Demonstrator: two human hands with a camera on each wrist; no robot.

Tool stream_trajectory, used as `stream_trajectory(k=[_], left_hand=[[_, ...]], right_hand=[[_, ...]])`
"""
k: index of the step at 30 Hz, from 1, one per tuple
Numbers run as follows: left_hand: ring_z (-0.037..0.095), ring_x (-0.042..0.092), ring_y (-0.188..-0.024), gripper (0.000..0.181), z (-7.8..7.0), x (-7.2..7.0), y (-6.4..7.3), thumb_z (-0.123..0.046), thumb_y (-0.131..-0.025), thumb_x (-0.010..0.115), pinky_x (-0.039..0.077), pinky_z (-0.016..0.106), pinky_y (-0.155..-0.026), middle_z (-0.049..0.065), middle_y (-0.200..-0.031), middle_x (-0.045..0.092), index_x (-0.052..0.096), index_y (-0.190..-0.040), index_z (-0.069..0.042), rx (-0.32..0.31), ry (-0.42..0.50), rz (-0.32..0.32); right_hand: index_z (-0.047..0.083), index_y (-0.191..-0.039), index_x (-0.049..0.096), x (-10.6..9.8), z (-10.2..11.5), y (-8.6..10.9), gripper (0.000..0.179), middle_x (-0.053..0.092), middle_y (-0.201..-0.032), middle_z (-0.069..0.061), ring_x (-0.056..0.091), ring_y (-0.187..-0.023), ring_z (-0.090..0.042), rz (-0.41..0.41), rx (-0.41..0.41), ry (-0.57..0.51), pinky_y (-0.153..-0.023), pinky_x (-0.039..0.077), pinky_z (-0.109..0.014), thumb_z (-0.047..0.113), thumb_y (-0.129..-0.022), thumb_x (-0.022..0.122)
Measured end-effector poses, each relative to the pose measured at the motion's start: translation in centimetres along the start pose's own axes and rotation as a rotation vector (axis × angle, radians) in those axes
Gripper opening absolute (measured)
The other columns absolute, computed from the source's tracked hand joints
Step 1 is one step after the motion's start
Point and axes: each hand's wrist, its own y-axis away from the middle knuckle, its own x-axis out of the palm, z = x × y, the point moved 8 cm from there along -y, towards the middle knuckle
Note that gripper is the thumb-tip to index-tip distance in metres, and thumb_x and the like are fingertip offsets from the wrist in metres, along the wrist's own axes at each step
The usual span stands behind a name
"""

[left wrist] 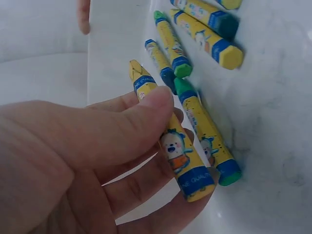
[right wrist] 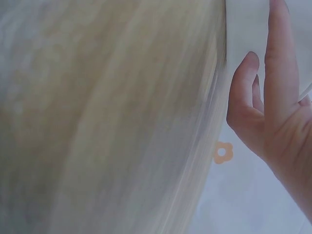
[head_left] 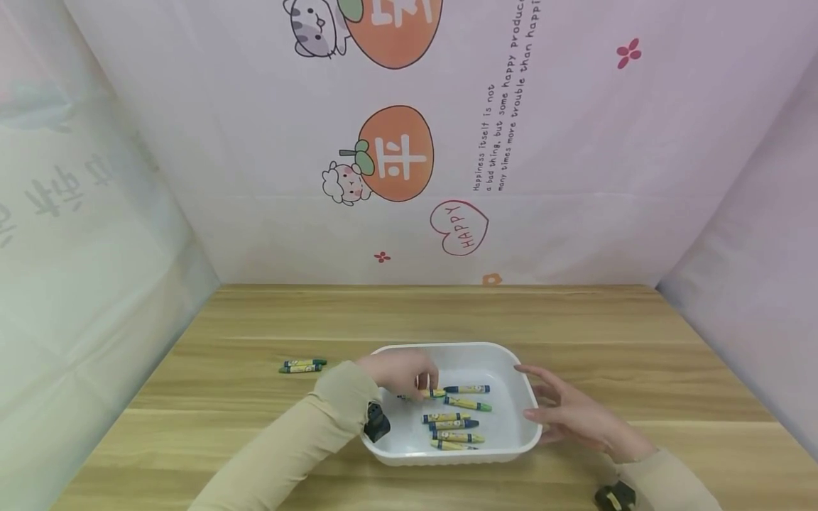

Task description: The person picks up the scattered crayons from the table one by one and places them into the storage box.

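Observation:
In the head view my left hand (head_left: 404, 370) is inside a white plastic box (head_left: 450, 460), low over its left part. The left wrist view shows it pinching a yellow crayon (left wrist: 183, 163) between thumb and fingers. A green crayon (left wrist: 207, 134) lies right beside the held one. Several more crayons, including a dark blue one (head_left: 469, 389) and a light green one (head_left: 468, 404), lie spread on the box floor. At the box's right rim, my right hand (head_left: 569, 411) rests with fingers mostly straight, touching the rim and side; some fingers are partly hidden.
Two green crayons (head_left: 302, 369) lie side by side on the wooden table (head_left: 243, 426), left of the box. Printed cloth (head_left: 575, 234) hangs behind and at both sides of the table. A black wrist device (head_left: 377, 423) sits at the left cuff.

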Motion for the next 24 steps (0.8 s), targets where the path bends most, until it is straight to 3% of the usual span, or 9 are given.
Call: stream_trajectory(k=[8, 15, 24], left_hand=[[0.004, 0.053, -0.073, 0.011, 0.3, 0.3, -0.2, -0.011, -0.085, 0.07, 0.045, 0.019, -0.064, -0.008, -0.085, 0.06, 0.068, -0.093, -0.018, -0.016, 0.021, 0.01], [0.005, 0.055, -0.076, 0.016, 0.2, -0.6, 0.3, -0.011, -0.086, 0.068, 0.048, 0.021, -0.065, -0.007, -0.089, 0.061, 0.067, -0.101, -0.017, -0.036, 0.107, -0.014], [0.008, 0.054, -0.083, 0.021, 0.2, -2.0, 1.3, -0.009, -0.089, 0.065, 0.047, 0.021, -0.072, -0.004, -0.093, 0.06, 0.065, -0.109, -0.012, 0.028, 0.149, -0.067]], right_hand=[[0.004, -0.147, -0.002, 0.0, 0.2, 0.0, 0.084, 0.014, -0.135, -0.045, 0.062, -0.102, -0.032, -0.001, 0.001, 0.014, -0.08, 0.052, -0.054, 0.006, -0.09, 0.061], [0.004, -0.148, -0.002, 0.0, 0.1, -0.1, 0.085, 0.014, -0.136, -0.045, 0.062, -0.102, -0.032, -0.001, 0.011, 0.006, -0.08, 0.053, -0.053, 0.006, -0.09, 0.06], [0.004, -0.148, -0.002, 0.0, 0.0, 0.0, 0.084, 0.013, -0.136, -0.046, 0.062, -0.102, -0.032, 0.009, 0.003, 0.0, -0.079, 0.053, -0.053, 0.005, -0.09, 0.06]])
